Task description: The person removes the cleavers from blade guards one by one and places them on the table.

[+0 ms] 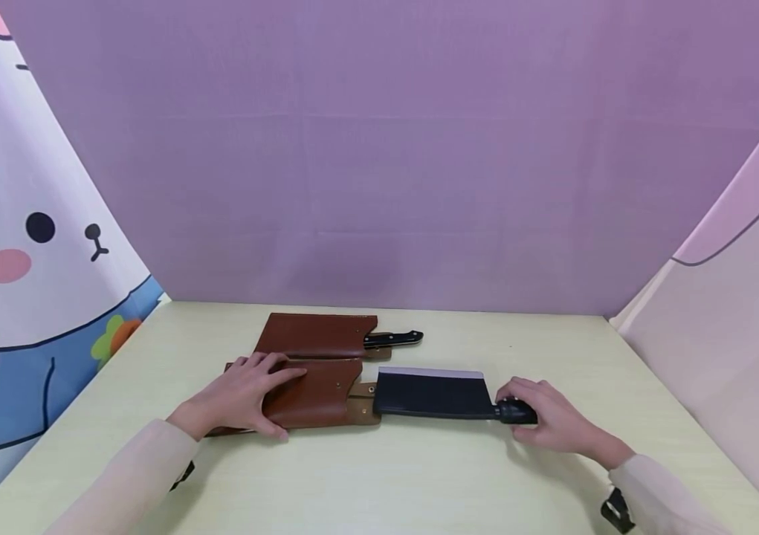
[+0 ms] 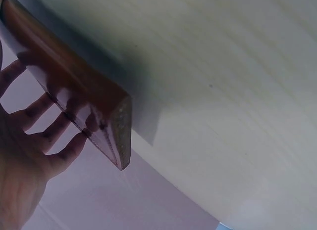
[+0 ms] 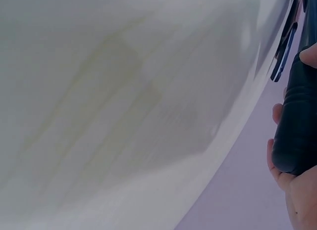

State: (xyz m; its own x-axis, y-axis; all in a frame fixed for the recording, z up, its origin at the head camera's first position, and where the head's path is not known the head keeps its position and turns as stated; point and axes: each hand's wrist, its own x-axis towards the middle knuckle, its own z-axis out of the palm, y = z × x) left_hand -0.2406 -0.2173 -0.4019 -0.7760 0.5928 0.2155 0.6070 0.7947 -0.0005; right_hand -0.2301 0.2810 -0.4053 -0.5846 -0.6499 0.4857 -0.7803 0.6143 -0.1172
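My right hand (image 1: 549,416) grips the black handle (image 3: 296,116) of a cleaver (image 1: 433,394). The cleaver's broad black blade points left, and its silver edge faces the back. Its front end is at the open mouth of a brown leather knife sheath (image 1: 315,394); whether any of it is inside cannot be told. My left hand (image 1: 245,394) holds that sheath at its left part, thumb at the near side and fingers spread over it. In the left wrist view, fingertips touch the long side of the sheath (image 2: 74,86).
Just behind lies a second brown sheath (image 1: 315,334), a knife with a black riveted handle (image 1: 395,339) sticking out of its right end. Both are on a pale wooden table (image 1: 419,475). A purple backdrop (image 1: 379,163) rises at the table's far edge, with printed cloth on both sides.
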